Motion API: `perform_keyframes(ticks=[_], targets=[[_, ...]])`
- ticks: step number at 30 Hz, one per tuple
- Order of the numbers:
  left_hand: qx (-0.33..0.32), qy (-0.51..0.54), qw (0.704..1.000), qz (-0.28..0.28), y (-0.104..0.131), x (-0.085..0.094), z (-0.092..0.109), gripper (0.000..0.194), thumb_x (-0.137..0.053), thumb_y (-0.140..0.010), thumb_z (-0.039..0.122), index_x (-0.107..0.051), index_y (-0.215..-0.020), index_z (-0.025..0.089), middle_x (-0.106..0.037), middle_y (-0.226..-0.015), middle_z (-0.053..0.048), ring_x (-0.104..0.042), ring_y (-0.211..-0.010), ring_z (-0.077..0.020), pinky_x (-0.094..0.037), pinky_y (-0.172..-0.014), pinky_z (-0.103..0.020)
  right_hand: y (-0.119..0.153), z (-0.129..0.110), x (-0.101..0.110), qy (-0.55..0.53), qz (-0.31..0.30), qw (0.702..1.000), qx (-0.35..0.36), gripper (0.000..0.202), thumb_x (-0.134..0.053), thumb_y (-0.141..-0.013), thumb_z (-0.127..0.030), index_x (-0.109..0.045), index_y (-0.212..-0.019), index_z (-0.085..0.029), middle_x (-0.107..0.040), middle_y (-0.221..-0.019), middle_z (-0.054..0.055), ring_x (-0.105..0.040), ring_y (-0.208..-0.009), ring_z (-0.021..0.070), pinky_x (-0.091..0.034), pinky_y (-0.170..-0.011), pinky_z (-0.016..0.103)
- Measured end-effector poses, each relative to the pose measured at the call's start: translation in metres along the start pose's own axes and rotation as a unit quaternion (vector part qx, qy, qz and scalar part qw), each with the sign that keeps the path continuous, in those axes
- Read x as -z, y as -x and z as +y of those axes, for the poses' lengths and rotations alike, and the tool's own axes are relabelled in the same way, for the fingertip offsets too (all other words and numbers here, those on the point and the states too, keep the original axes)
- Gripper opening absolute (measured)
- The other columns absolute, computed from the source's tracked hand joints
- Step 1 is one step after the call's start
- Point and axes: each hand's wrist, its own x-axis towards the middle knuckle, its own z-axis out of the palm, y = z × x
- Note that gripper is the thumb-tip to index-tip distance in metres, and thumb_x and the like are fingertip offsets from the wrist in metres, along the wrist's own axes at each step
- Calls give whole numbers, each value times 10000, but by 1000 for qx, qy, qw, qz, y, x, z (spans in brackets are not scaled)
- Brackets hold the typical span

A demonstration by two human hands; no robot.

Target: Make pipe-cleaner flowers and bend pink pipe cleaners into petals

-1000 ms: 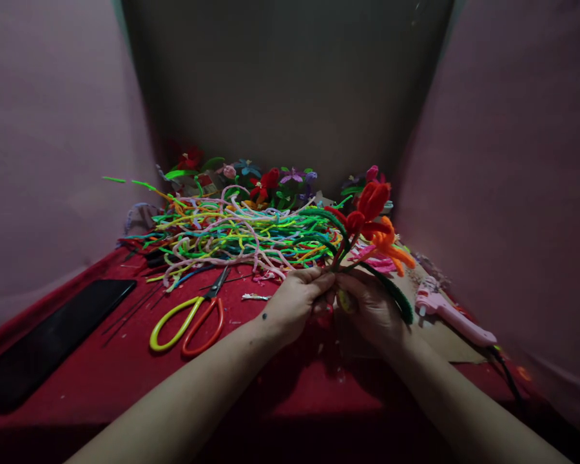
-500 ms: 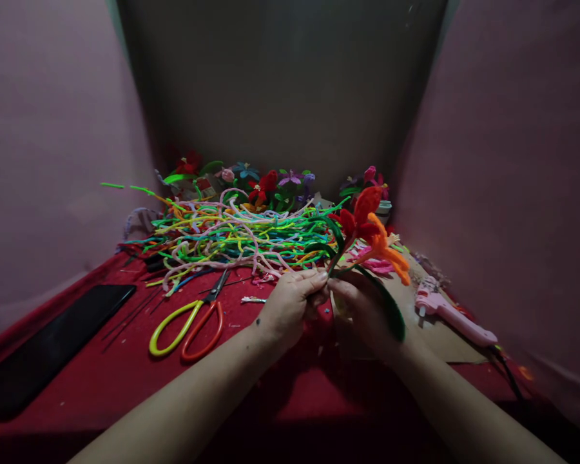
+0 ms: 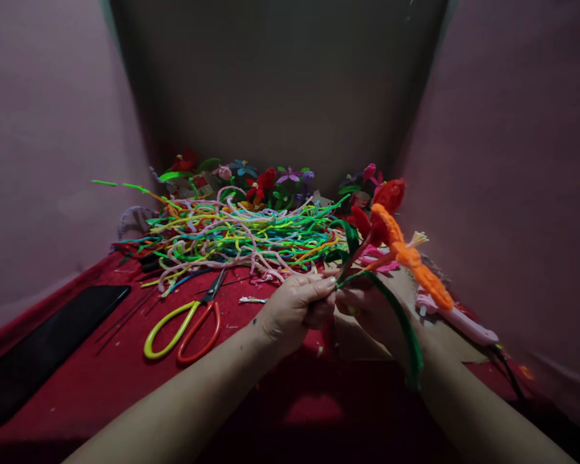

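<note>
Flower spray (image 3: 408, 256): right of centre in the frame. Left hand (image 3: 290, 309): grip clamped on the gathered stems (image 3: 354, 259). Right hand (image 3: 372, 312): fingers against the stem base; whether its grip is closed, cannot tell. Judged light, soft and fuzzy, wire-stiff at the stems; petals likely crush easily. Sound hold: low, where the stems meet.

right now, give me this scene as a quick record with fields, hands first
left hand: pinching the flower stems
right hand: against the stems, grip partly hidden
blooms: orange flower in front of red flower
scissors: on red cloth, left of the hands
glue gun: pink, right of the hands, partly behind the orange flower
centre: heap of multicoloured fuzzy strips
back: row of finished-looking flowers
</note>
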Motion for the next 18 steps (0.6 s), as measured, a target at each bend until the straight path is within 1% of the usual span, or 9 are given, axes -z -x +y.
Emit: perform_keyframes(ticks=[2,5,8,10,12,15,18], targets=[[29,28,999,-20,1,0,1,257,-568,-732,285,-469,-557,126,-289,-409,77,-177,-350,-16,-91,-385,-200,0,1,-1,-16,-1,1000,8,175,-698,-631,-167,-657,-800,-185,-640,-674,16,-579,-637,154,-441,-569,269],[64,51,995,-52,2,1,3,259,-567,-740,290,-469,-563,129,-260,-414,82,-157,-356,-21,-105,-382,-196,2,6,0,-34,29,998,37,136,-702,-631,-182,-653,-757,-195,-630,-645,11,-575,-625,160,-452,-572,281],[85,51,991,-91,5,2,6,243,-538,-785,292,-489,-610,130,-272,-422,81,-149,-363,-24,-133,-380,-184,6,11,1,-43,58,996,53,111,-680,-661,-194,-645,-764,-217,-625,-651,2,-565,-611,155,-457,-574,283],[103,44,988,-108,6,3,8,240,-527,-804,301,-500,-635,132,-287,-428,82,-154,-365,-24,-170,-380,-175,8,13,2,-33,67,996,50,153,-676,-662,-171,-642,-800,-226,-629,-673,0,-567,-619,156,-458,-578,284],[114,32,987,-108,7,3,10,262,-530,-807,319,-501,-628,131,-304,-436,79,-182,-363,-23,-204,-379,-170,10,13,1,-27,74,996,45,201,-673,-662,-164,-633,-847,-233,-630,-694,-1,-572,-635,161,-458,-582,286],[119,19,987,-109,7,2,12,290,-545,-797,332,-488,-596,131,-326,-435,74,-212,-351,-21,-210,-361,-162,11,14,0,-40,88,994,44,120,-626,-715,-246,-620,-833,-230,-613,-663,-3,-565,-614,157,-454,-568,288],[115,5,988,-107,6,0,11,291,-555,-784,333,-486,-584,133,-342,-423,75,-210,-325,-18,-220,-333,-160,11,16,2,-12,67,997,24,114,-575,-754,-327,-609,-810,-233,-587,-617,-11,-538,-567,143,-446,-548,281]])
